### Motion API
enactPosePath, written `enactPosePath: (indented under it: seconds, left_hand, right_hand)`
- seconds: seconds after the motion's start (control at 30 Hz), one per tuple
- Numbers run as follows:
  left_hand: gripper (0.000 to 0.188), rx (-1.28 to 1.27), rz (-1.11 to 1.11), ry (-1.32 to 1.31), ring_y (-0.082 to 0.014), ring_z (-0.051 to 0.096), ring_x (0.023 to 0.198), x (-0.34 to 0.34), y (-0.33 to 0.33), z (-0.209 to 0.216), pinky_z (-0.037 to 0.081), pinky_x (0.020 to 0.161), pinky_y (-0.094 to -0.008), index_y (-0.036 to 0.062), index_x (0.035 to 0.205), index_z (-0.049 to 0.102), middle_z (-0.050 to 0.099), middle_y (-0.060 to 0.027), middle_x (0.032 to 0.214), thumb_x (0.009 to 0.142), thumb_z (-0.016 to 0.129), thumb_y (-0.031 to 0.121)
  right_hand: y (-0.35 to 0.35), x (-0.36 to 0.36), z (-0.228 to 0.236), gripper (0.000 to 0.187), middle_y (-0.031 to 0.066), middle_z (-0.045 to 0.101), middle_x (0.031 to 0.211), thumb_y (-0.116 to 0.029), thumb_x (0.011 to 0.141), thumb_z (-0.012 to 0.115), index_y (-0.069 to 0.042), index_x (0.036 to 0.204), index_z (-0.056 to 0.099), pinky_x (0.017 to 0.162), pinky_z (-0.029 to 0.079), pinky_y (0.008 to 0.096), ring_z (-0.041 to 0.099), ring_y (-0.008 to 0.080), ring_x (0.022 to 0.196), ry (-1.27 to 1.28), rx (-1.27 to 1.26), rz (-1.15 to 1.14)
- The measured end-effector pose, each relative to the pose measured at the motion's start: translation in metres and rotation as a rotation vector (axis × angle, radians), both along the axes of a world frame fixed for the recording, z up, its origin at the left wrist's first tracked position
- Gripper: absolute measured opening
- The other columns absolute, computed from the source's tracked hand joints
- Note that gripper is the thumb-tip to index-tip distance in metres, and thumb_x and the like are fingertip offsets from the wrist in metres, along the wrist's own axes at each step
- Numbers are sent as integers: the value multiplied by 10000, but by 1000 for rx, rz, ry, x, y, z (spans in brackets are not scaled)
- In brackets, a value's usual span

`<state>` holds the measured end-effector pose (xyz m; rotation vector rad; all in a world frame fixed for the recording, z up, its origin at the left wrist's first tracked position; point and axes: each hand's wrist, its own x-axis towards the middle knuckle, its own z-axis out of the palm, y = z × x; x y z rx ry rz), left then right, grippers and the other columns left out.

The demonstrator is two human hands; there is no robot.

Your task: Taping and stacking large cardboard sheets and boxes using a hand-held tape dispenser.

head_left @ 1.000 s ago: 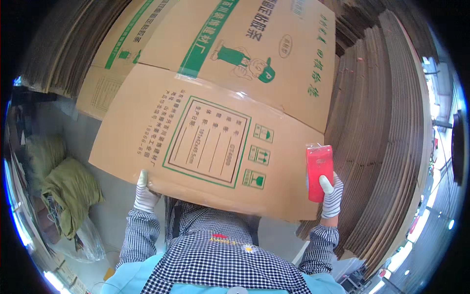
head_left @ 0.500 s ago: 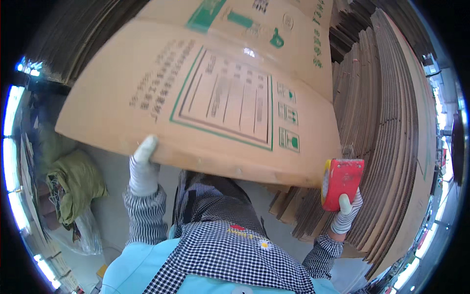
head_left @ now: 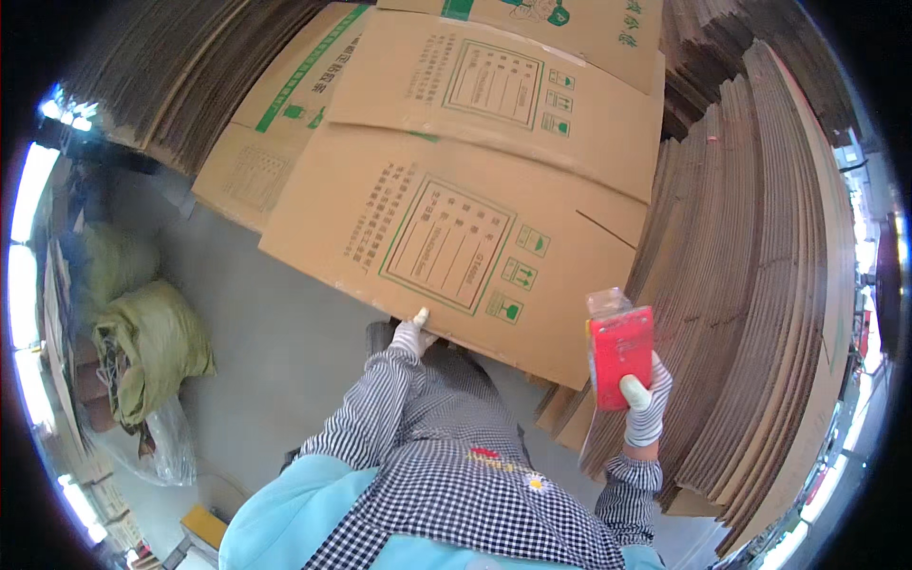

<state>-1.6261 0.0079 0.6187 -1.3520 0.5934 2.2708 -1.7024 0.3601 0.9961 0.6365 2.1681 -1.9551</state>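
Note:
A flat cardboard carton (head_left: pixel 361 214) with green and dark print lies in front of me, its near edge facing my body. My left hand (head_left: pixel 412 336), in a white glove, pinches that near edge with the thumb on top; its other fingers are hidden beneath. In my gloved right hand (head_left: pixel 646 404) is a red tape dispenser (head_left: pixel 622 356), held upright beside the carton's right near corner. Clear tape shows at the dispenser's top. Another carton flap (head_left: pixel 389 81) overlaps the far part of the flat carton.
Tall rows of folded cardboard (head_left: pixel 750 285) stand on edge along the right. More stacked cardboard (head_left: pixel 190 76) is at the far left, beside another printed carton (head_left: pixel 242 185). A green woven sack (head_left: pixel 166 342) and a clear plastic bag (head_left: pixel 166 451) sit on the floor at left.
The raised cardboard sheet has gone away from me, and a printed carton now lies under my left hand. That hand has shifted right and down; the tape dispenser has moved slightly left.

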Motion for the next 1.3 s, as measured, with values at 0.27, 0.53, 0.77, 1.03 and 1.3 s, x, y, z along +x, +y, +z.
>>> enactPosePath:
  seconds: [0.27, 0.53, 0.77, 1.03, 1.3]
  left_hand:
    - [525, 231, -523, -265, -326, 533, 1235, 3, -51, 21, 473, 1021, -446, -2, 1373, 464, 533, -177, 1369, 990, 573, 340]
    - [733, 422, -340, 668, -251, 437, 1355, -240, 39, 198, 299, 1154, -392, -21, 1474, 369, 466, -166, 1462, 1013, 396, 548]
    - [367, 34, -383, 364, -190, 660, 938, -332, 43, 152, 510, 902, -358, 56, 1090, 671, 712, -57, 1035, 965, 557, 382]
    - [355, -2109, -1001, 266, -327, 421, 1351, -423, -76, 15, 461, 1007, -367, 27, 1158, 666, 489, -192, 1427, 884, 690, 251]
    - [597, -1281, -24, 419, -384, 434, 1341, -432, -27, 24, 457, 1061, -501, -44, 1388, 412, 447, -253, 1422, 906, 686, 177]
  right_hand:
    - [-33, -76, -35, 576, 44, 701, 1020, -276, 710, 860, 16, 1153, 633, 850, 506, 298, 633, 124, 927, -104, -203, 151]
    - [-74, -177, -75, 603, 67, 710, 954, -369, 691, 866, 26, 1087, 640, 791, 529, 301, 648, 124, 863, -204, -43, 444]
    - [-100, -259, -117, 676, 135, 717, 890, -490, 708, 819, 47, 1076, 637, 766, 545, 329, 683, 183, 835, -218, 305, 754]
    - [-24, -352, -227, 675, 190, 716, 867, -537, 740, 770, 60, 1045, 687, 745, 555, 379, 706, 251, 828, -637, 689, 1007]
    - [-44, -391, -249, 795, 258, 694, 1031, -701, 762, 643, 24, 1086, 697, 867, 527, 429, 678, 368, 991, -850, 897, 1265]
